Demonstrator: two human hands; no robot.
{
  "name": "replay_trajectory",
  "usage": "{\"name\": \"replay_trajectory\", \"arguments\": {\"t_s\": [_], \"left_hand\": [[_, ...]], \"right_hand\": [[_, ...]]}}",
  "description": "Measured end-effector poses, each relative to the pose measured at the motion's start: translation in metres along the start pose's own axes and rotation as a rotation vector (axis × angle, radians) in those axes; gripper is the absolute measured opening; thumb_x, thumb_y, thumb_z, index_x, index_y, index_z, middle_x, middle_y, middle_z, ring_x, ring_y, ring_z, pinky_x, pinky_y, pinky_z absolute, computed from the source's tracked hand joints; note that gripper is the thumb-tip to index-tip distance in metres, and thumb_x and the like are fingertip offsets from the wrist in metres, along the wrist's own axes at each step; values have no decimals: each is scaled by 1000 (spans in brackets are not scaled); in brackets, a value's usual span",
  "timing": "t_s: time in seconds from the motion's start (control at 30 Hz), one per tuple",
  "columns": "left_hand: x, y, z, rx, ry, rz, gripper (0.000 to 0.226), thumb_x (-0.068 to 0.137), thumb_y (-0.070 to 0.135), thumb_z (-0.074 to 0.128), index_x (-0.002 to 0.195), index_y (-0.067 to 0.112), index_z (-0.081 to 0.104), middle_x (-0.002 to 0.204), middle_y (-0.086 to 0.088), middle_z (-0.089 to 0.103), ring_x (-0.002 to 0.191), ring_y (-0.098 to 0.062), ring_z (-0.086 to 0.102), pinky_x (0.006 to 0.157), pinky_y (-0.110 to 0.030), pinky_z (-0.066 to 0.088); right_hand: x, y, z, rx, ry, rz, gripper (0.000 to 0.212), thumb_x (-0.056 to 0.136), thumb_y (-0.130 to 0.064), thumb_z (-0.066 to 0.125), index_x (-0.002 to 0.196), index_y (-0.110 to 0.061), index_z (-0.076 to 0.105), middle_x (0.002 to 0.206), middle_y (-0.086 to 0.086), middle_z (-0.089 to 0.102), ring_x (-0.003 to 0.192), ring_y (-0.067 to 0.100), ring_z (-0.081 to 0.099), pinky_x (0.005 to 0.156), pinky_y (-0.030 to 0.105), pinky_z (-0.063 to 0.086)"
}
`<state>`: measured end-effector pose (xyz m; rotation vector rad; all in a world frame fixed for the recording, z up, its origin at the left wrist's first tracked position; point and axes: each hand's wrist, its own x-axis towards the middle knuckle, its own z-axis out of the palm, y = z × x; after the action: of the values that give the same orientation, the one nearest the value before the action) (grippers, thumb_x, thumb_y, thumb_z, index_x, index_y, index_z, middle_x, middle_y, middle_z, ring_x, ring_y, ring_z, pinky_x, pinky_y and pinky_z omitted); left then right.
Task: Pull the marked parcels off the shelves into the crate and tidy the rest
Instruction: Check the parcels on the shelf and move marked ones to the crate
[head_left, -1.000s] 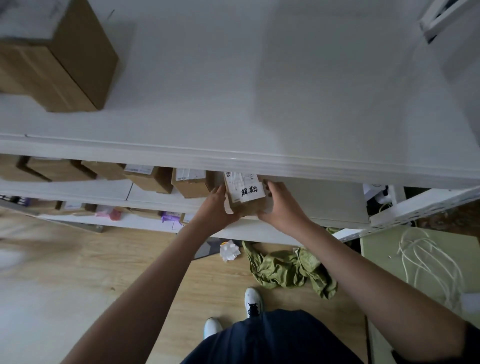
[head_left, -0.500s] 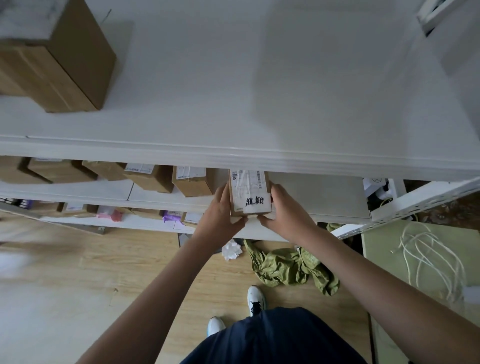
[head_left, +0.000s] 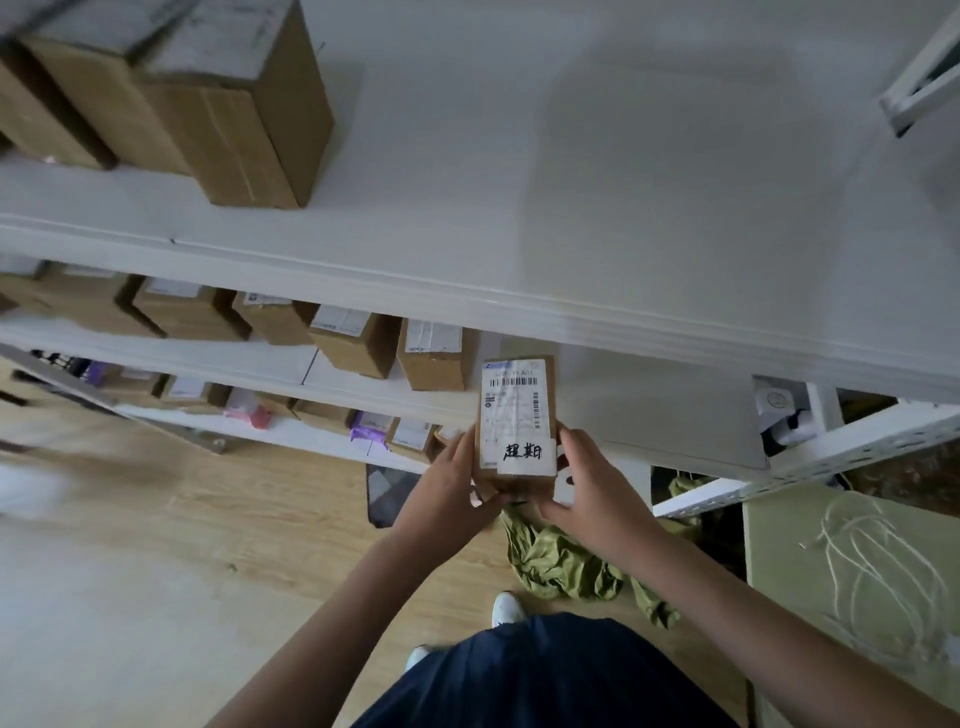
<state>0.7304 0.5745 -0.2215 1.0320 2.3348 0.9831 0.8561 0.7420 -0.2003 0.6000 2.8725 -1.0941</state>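
Drawn further out from under the upper shelf (head_left: 519, 270) than a moment ago, with the whole label now showing. Gripped between left hand (head_left: 447, 488) and right hand (head_left: 592, 488), fingers curled round the near end: marked parcel (head_left: 517, 415), handwritten black characters on its white slip, held over the edge of the middle shelf (head_left: 363, 384), far end seemingly above the board.

Judged early to midway: one parcel nearly off, no crate in view, so dropping it in remains. Left to check and straighten: row of small cardboard boxes (head_left: 358, 343) on the same shelf, more on the one below.

Beyond: larger cartons (head_left: 208, 104) up top, wooden floor (head_left: 208, 545), crumpled green cloth (head_left: 566, 561) beside the feet.
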Motion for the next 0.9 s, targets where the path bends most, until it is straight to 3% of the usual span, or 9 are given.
{"name": "replay_trajectory", "arguments": {"t_s": [0.07,0.2,0.3,0.43,0.53,0.67,0.8,0.9], "left_hand": [[-16,-5,-8,-22,33,-31,85,81,33,78,150,33,29,135,21,46,117,3,51,88,-4,44],[-43,-13,-37,9,131,-32,92,81,35,78,154,32,22,145,14,42,125,-4,48,98,-27,50],[-57,-13,-65,9,197,-56,94,80,37,78,154,32,21,147,14,40,127,-7,48,99,-34,52],[-68,-20,-99,-10,277,-5,89,81,25,77,155,25,26,149,11,39,131,-10,46,99,-41,51],[-82,-33,-121,-7,319,-1,89,82,23,76,156,22,25,151,7,39,135,-10,41,104,-37,47],[-109,-58,-152,-14,370,-22,91,83,22,77,156,22,23,153,5,36,134,-7,36,105,-29,41],[-144,-92,-187,-43,412,-77,92,84,22,76,157,27,21,155,7,34,138,2,29,106,-22,34],[-173,-118,-211,-54,464,-99,90,84,25,75,157,26,23,152,9,35,141,-6,33,110,-27,38]], "right_hand": [[-3,-12,9,4,-20,-32,89,86,-36,78,155,-29,21,131,-15,45,108,-1,56,78,12,51],[-7,-45,17,14,-12,-99,84,85,-36,79,150,-31,27,128,-19,47,104,-6,55,70,7,48],[-5,-76,18,23,20,-152,82,82,-35,82,146,-31,31,121,-22,48,100,-18,51,69,2,44],[9,-112,24,-1,36,-209,84,81,-33,83,148,-28,32,130,-18,49,98,-3,56,69,11,47],[16,-141,35,12,34,-228,79,81,-33,83,145,-24,37,133,-10,53,100,8,60,73,29,54],[25,-185,63,36,24,-265,79,81,-31,85,145,-24,38,128,-14,54,96,3,59,73,23,48],[34,-234,99,62,-38,-314,77,82,-33,83,144,-28,38,129,-10,57,101,4,59,80,33,56],[40,-268,129,70,-67,-359,74,83,-35,81,144,-30,39,127,-10,55,98,7,61,76,29,55]]}}
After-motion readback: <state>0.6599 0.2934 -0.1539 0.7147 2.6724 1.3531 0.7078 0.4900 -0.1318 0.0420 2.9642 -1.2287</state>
